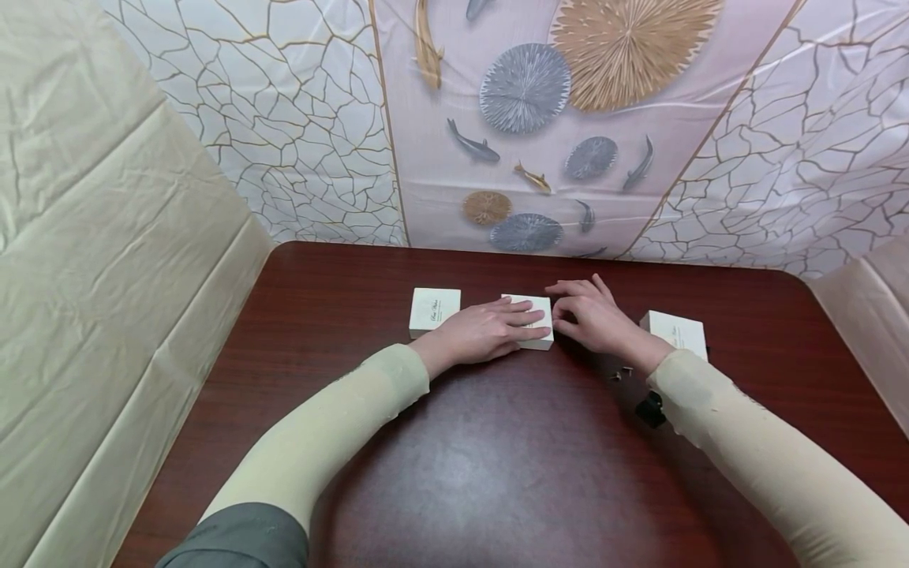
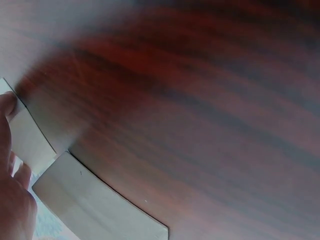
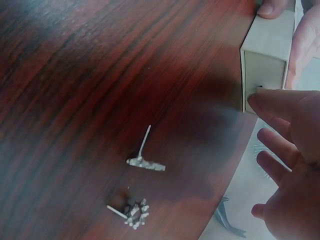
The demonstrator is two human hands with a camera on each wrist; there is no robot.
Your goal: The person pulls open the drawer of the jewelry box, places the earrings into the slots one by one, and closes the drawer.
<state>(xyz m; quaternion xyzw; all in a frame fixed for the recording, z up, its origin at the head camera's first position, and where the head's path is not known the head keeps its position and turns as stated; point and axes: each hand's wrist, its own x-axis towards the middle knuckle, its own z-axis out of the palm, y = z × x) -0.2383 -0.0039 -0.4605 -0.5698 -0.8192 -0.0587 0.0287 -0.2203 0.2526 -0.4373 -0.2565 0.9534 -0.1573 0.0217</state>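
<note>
My left hand (image 1: 490, 327) holds the middle white box (image 1: 540, 344), its fingers across the lid. The right wrist view shows the left thumb (image 3: 267, 10) on one long side. At the box's right end is my right hand (image 1: 589, 315), thumb and forefinger close together, other fingers spread. Its thumb tip touches the end face (image 3: 270, 70) beside a tiny dark mark; I cannot tell whether it pinches anything there. Near the right wrist lie two small silvery earrings: a bar-shaped one (image 3: 150, 164) and a ring-shaped one (image 3: 136, 214), each with a straight post.
Left of my left hand sits another white box (image 1: 429, 306) with dark lettering. A third white box (image 1: 678, 327) is partly behind my right wrist. By the right cuff shows a small black object (image 1: 651, 410). Patterned cloth (image 1: 525, 189) hangs behind the dark wooden table (image 1: 454, 465).
</note>
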